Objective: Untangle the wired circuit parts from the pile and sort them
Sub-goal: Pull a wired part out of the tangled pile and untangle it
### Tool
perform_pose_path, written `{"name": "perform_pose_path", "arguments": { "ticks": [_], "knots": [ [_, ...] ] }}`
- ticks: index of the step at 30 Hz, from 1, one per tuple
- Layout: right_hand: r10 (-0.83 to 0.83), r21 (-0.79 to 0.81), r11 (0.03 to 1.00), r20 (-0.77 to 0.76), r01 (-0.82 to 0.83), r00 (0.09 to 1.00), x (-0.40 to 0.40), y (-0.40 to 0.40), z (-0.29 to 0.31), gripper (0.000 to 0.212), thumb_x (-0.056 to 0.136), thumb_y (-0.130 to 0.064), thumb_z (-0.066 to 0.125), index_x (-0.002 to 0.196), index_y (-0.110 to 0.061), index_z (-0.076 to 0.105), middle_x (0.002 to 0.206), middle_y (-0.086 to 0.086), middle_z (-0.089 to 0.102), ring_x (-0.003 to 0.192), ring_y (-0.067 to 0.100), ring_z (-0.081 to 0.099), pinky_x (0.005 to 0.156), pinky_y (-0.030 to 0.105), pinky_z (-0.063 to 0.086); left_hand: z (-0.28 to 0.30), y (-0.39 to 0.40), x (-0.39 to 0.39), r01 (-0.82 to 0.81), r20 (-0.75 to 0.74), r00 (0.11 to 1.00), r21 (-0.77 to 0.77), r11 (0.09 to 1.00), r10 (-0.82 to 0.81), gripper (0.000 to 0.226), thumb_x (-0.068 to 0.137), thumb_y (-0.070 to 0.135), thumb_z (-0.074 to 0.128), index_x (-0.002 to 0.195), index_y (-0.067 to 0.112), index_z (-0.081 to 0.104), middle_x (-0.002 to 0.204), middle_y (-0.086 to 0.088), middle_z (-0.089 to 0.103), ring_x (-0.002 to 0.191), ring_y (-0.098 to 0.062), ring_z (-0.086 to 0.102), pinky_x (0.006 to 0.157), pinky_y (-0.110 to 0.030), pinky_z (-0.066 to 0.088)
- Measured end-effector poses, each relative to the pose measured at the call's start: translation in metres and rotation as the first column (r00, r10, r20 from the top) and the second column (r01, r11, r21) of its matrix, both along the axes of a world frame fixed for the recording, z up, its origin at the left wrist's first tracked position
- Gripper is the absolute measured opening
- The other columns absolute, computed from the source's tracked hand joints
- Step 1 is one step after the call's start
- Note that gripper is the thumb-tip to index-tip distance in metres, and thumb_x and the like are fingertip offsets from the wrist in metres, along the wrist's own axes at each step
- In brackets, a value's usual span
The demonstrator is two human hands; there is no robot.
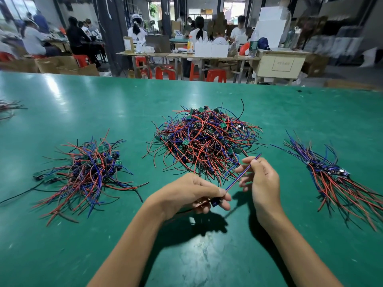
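Spanning the whole lower view, green table (83, 104) carries everything, workshop with seated people behind it (blurred, ignore). Big tangled pile (204, 139) sits at centre, red and blue wires with small green boards poking out, clearly the unsorted source. Left heap (87, 170) is smaller and still messy, wires every way; whether sorted or a second source, cannot tell. Right bundle (335, 172) is laid with wires roughly parallel and boards lined up, so likely the finished stack, placed within reach of the right hand. Left hand (192, 194) is curled, fingertips pinching the board end of one wired part (216, 201) just above the table, near the pile's front edge. Right hand (260, 176) pinches that part's wire pair (244, 172) between thumb and forefinger, other fingers loosely bent, wires stretched taut between both hands, probably to straighten them before laying down. Step judged: straightening one freed part; most of the pile remains.
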State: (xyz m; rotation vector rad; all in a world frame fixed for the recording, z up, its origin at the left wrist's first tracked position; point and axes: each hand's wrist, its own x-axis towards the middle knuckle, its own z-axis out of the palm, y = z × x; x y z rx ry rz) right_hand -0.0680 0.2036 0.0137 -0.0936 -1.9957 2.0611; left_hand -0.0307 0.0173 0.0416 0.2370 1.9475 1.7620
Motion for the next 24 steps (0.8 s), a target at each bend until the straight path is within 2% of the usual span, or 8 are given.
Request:
{"name": "perform_pose_path", "arguments": {
  "ticks": [2,5,7,10,14,16,20,24],
  "knots": [
    [-0.046,-0.066,0.997,-0.005,0.045,0.999,-0.001,0.004,0.002,0.029,0.103,-0.017,0.04,0.088,-0.023,0.063,0.071,0.0,0.072,0.045,0.008,0.048,0.041,0.018,0.036,-0.001,-0.003,0.0,0.0,-0.006,1.0,0.03,1.0,0.0,0.026,0.095,0.034,0.068,0.111,0.016,0.077,0.105,-0.009,0.077,0.059,-0.008,0.054,0.057,-0.014,0.043],
    [-0.101,-0.172,0.979,0.046,0.107,0.994,-0.002,0.008,0.004,0.028,0.106,-0.019,0.036,0.095,-0.022,0.061,0.07,0.001,0.074,0.04,0.007,0.047,0.039,0.018,0.037,-0.002,-0.008,-0.004,-0.03,-0.056,0.998,0.037,0.999,0.032,0.03,0.094,0.02,0.071,0.124,0.018,0.07,0.108,-0.011,0.077,0.065,-0.011,0.062,0.061,-0.017,0.048],
    [-0.111,-0.236,0.964,0.072,0.125,0.991,-0.004,0.012,0.007,0.027,0.108,-0.018,0.033,0.096,-0.021,0.057,0.069,0.004,0.075,0.038,0.008,0.046,0.038,0.018,0.037,-0.004,-0.009,-0.005,-0.108,-0.092,0.99,0.006,0.994,0.108,0.025,0.095,0.01,0.069,0.118,0.015,0.071,0.103,-0.011,0.078,0.064,-0.013,0.067,0.059,-0.018,0.049],
    [-0.023,-0.254,0.966,0.086,0.044,0.996,-0.005,0.015,0.011,0.024,0.108,-0.021,0.037,0.1,-0.022,0.059,0.076,0.008,0.077,0.041,0.011,0.053,0.039,0.018,0.041,-0.006,-0.006,-0.005,-0.194,-0.142,0.971,-0.013,0.981,0.19,0.014,0.097,0.01,0.066,0.106,0.012,0.076,0.097,-0.008,0.079,0.061,-0.012,0.067,0.055,-0.019,0.049],
    [0.2,-0.105,0.976,0.098,-0.19,0.975,0.006,0.002,0.008,0.027,0.106,-0.028,0.046,0.099,-0.019,0.071,0.076,0.0,0.076,0.049,0.013,0.062,0.044,0.018,0.046,-0.005,-0.003,-0.007,-0.251,-0.202,0.947,0.023,0.968,0.25,0.016,0.097,0.012,0.066,0.109,0.008,0.075,0.094,-0.007,0.079,0.058,-0.011,0.067,0.053,-0.018,0.05],
    [0.234,-0.076,0.971,0.083,-0.228,0.969,0.01,-0.003,0.007,0.03,0.108,-0.026,0.045,0.098,-0.017,0.072,0.073,-0.002,0.074,0.052,0.014,0.064,0.045,0.019,0.048,-0.005,-0.004,-0.007,-0.267,-0.221,0.941,-0.011,0.964,0.258,0.013,0.095,0.014,0.069,0.104,0.008,0.077,0.09,-0.007,0.079,0.056,-0.011,0.067,0.051,-0.018,0.05],
    [0.144,-0.131,0.983,0.106,-0.13,0.984,0.005,0.006,0.013,0.029,0.11,-0.022,0.038,0.099,-0.016,0.064,0.077,0.001,0.078,0.053,0.014,0.068,0.044,0.017,0.049,-0.005,-0.015,-0.008,-0.296,-0.22,0.938,-0.112,0.948,0.267,0.016,0.092,0.022,0.073,0.095,0.007,0.079,0.083,-0.005,0.079,0.051,-0.011,0.062,0.048,-0.018,0.047],
    [0.046,-0.211,0.977,0.125,-0.019,0.991,-0.002,0.022,0.013,0.027,0.11,-0.019,0.035,0.099,-0.017,0.06,0.074,0.003,0.077,0.049,0.013,0.067,0.042,0.017,0.048,-0.004,-0.024,-0.011,-0.298,-0.237,0.938,-0.185,0.937,0.252,0.015,0.093,0.026,0.071,0.1,0.015,0.077,0.081,-0.002,0.079,0.045,-0.011,0.051,0.046,-0.015,0.042]
  ]
}}
